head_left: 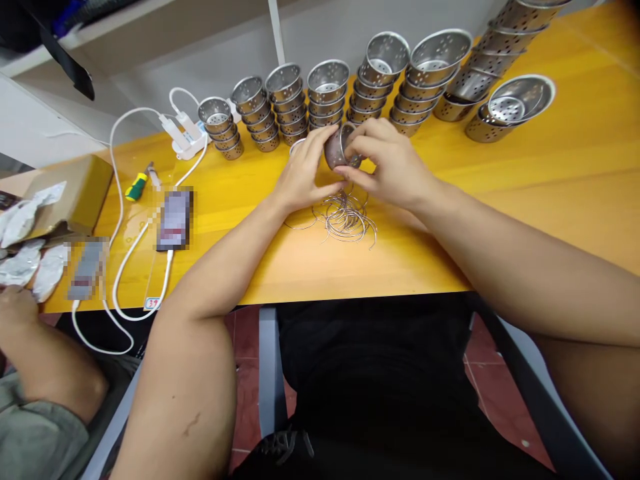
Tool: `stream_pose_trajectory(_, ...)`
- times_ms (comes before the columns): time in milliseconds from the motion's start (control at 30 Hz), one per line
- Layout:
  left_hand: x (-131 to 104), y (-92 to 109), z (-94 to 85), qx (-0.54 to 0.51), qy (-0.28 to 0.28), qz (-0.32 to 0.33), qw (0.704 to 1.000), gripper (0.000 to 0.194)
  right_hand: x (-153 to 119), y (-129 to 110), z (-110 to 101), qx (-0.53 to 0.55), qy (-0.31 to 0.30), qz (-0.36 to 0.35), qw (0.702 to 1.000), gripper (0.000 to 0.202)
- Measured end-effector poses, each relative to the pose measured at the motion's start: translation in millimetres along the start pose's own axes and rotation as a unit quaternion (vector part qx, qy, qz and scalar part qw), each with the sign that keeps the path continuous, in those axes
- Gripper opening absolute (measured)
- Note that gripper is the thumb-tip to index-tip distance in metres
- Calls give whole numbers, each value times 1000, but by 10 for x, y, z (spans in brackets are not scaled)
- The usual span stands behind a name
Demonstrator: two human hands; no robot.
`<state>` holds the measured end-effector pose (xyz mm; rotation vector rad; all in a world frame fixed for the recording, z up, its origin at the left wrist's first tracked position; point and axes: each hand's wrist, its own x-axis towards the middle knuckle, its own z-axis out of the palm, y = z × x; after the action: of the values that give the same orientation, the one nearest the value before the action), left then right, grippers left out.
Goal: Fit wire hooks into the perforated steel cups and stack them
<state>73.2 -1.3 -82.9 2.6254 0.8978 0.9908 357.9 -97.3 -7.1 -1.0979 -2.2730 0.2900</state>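
Note:
Between my hands, above the yellow table, is a small perforated metal cup (pixel 335 150), tilted with its mouth toward the right. My left hand (pixel 303 173) grips the cup's left side, thumb below and fingers on top. My right hand (pixel 383 157) is closed at the cup's rim, its fingertips reaching into the mouth; any small piece between them is hidden. Just below the cup lies a loose pile of thin metal wire rings (pixel 347 220). Part of another metal rim (pixel 297 145) shows behind my left hand.
Several stacks of perforated cups (pixel 327 83) line the back, with a leaning taller stack (pixel 480 73) and lower cups (pixel 520 100) at right. Left are a power strip (pixel 189 141), screwdriver (pixel 136 187), charging phone (pixel 174 220), cables, cardboard box (pixel 83 193) and another person's arm (pixel 50 360).

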Motion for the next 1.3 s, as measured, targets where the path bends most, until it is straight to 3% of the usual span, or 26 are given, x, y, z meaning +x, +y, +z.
stream_pose_trajectory(133, 6, 27, 55, -7, 15, 4, 1000, 118, 11, -85, 125, 48, -5, -10, 999, 36)
stream_pose_trajectory(367, 18, 6, 45, -4, 12, 4, 1000, 97, -15, 133, 75, 46, 57, -49, 996, 39)
stream_pose_trajectory(600, 24, -23, 49, -13, 15, 11, 1000, 91, -34, 138, 106, 128, 32, 9, 991, 55)
stream_pose_trajectory(767, 29, -79, 54, -20, 22, 24, 999, 89, 38, 248, 326, 231, 88, 37, 968, 80)
stream_pose_trajectory(900, 35, -147, 93, -18, 22, 40, 999, 89, 90, 286, 420, 307, 109, 48, 944, 78)
stream_pose_trajectory(1167, 52, -129, 67, -3, 11, 53, 999, 87, 118, 183, 262, 352, 67, 85, 930, 66)
stream_pose_trajectory(1300, 45, 56, -56, 13, -8, 4, 1000, 80, 66, 159, 128, 244, 63, 66, 965, 63)
